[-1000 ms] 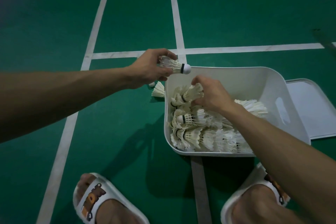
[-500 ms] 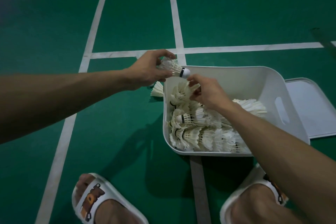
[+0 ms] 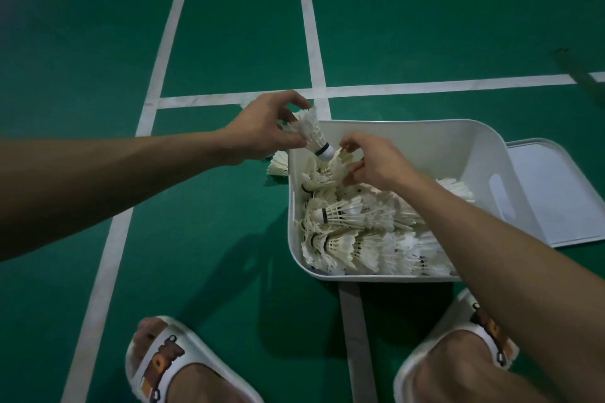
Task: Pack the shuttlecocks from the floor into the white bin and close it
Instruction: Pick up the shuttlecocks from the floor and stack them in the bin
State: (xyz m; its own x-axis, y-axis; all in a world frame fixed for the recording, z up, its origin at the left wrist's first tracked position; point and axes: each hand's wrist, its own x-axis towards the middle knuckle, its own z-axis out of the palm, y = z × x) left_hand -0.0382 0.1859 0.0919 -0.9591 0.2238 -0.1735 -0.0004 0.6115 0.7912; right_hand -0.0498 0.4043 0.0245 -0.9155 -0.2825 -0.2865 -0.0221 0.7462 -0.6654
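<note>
The white bin (image 3: 425, 137) sits on the green court floor, holding rows of several white feather shuttlecocks (image 3: 353, 239). My left hand (image 3: 265, 131) grips one shuttlecock (image 3: 311, 134) by its feathers at the bin's near-left corner, cork tip pointing down toward a stack. My right hand (image 3: 370, 163) holds the top of that stack of shuttlecocks (image 3: 322, 173) inside the bin, just under the cork. Another shuttlecock (image 3: 278, 167) lies on the floor just left of the bin, partly hidden by my left hand.
The bin's white lid (image 3: 556, 193) lies flat on the floor to the right of the bin. My feet in white slippers (image 3: 163, 366) stand close in front. White court lines (image 3: 393, 90) cross the floor behind the bin.
My left hand has tilted its shuttlecock from sideways to cork-down and lowered it toward the stack. My right hand has lifted the stack's top up to meet it.
</note>
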